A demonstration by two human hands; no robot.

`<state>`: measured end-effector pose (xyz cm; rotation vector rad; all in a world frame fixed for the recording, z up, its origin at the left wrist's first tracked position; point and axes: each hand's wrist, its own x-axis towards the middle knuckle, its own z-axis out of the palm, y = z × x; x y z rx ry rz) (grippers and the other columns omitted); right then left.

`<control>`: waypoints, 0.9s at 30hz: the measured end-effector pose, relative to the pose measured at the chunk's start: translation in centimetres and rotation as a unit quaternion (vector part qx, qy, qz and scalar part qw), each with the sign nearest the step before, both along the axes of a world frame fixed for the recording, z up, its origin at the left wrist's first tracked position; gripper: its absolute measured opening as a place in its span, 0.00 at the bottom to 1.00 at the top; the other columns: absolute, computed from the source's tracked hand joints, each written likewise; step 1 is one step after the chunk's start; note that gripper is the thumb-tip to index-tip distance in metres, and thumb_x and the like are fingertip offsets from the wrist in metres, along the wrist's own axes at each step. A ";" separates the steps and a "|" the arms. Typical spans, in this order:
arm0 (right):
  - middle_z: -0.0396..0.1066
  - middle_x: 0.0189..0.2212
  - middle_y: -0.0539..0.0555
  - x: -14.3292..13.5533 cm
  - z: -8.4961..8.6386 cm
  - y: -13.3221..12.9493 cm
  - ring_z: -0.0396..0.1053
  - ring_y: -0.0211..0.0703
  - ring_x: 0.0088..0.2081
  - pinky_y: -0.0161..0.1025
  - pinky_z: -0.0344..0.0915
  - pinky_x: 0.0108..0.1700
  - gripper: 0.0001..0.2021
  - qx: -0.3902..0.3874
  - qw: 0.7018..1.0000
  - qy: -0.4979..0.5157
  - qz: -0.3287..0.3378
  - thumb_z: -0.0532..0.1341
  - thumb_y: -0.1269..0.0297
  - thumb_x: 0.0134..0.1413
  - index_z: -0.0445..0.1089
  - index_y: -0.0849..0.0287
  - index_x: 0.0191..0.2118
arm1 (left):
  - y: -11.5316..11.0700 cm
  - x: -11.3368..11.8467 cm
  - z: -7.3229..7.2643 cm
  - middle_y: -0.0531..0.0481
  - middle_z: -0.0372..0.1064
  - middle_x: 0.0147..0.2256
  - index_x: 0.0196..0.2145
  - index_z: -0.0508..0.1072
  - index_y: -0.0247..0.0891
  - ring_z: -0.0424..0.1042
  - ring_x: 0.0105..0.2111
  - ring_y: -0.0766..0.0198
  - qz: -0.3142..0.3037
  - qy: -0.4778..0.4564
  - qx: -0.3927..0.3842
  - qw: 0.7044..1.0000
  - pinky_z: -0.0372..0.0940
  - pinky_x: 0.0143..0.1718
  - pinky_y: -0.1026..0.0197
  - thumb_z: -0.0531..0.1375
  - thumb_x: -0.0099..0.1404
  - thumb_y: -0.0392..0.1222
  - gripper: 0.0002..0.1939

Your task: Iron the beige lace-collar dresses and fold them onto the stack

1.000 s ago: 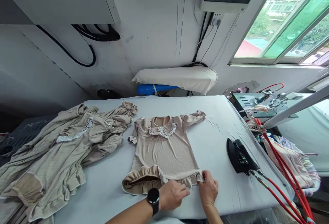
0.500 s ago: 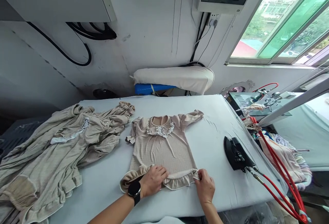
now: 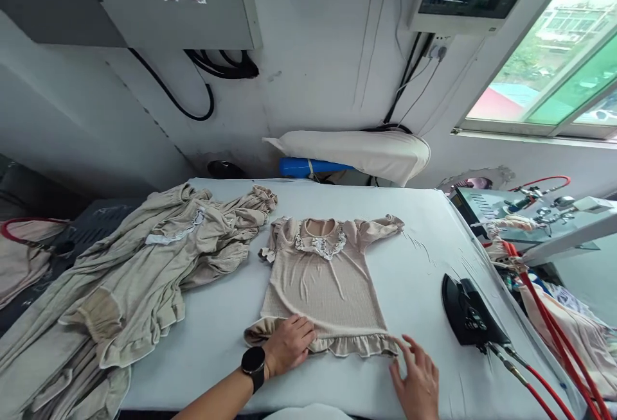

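A small beige ribbed dress (image 3: 322, 285) lies front up on the padded white table, with a lace-trimmed collar, short sleeves and a ruffled hem. My left hand (image 3: 289, 346), a black watch at its wrist, is curled over the hem left of centre. Cloth under its fingers is partly hidden. Left of it the ruffle is turned up, showing its inside. My right hand (image 3: 418, 378) is open beside the hem's right corner, fingers apart, the fingertips at the ruffle's edge. Farther right rests a black iron (image 3: 470, 311) with red hoses.
Heaped beige garments (image 3: 159, 266) cover the table's left side. A white padded ironing arm (image 3: 357, 150) is behind the far edge. At the right stand a metal machine (image 3: 506, 205) and a slanted pole, with red hoses (image 3: 554, 323) hanging past the table edge.
My right hand has let go of the hem's right corner and opened, moving slightly right. The right part of the ruffle lies straighter. My left hand stays on the hem; the view has turned left.
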<state>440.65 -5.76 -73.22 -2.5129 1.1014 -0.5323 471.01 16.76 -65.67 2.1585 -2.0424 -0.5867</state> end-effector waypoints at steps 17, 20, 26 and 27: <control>0.73 0.38 0.47 11.5 6.7 2.8 0.71 0.43 0.41 0.38 0.60 0.43 0.03 0.191 0.930 0.088 0.301 0.61 0.60 0.63 0.71 0.50 0.41 | 1.4 1.0 0.6 0.46 0.74 0.50 0.50 0.72 0.41 0.69 0.52 0.51 0.039 -0.010 -0.002 0.999 0.58 0.55 0.50 0.63 0.67 0.39 0.14; 0.73 0.41 0.49 14.1 6.2 6.9 0.71 0.47 0.44 0.39 0.62 0.46 0.11 0.179 0.924 0.077 0.329 0.66 0.63 0.53 0.69 0.50 0.43 | 2.0 2.7 0.7 0.49 0.78 0.43 0.40 0.77 0.40 0.72 0.49 0.54 0.148 0.042 0.001 0.988 0.58 0.55 0.52 0.61 0.67 0.37 0.04; 0.75 0.36 0.51 14.3 3.0 7.6 0.73 0.44 0.37 0.37 0.65 0.40 0.11 0.288 0.900 0.089 0.315 0.53 0.69 0.60 0.73 0.53 0.41 | 2.4 3.4 -1.4 0.51 0.79 0.42 0.43 0.75 0.41 0.75 0.43 0.60 0.231 0.068 -0.009 0.970 0.62 0.41 0.60 0.55 0.74 0.38 0.09; 0.75 0.34 0.50 14.1 3.0 7.0 0.73 0.44 0.35 0.37 0.64 0.39 0.10 0.302 0.890 0.098 0.329 0.55 0.68 0.59 0.74 0.53 0.39 | 2.6 3.1 -1.7 0.50 0.78 0.44 0.44 0.74 0.41 0.74 0.44 0.60 0.218 0.054 -0.024 0.974 0.61 0.41 0.60 0.54 0.75 0.38 0.09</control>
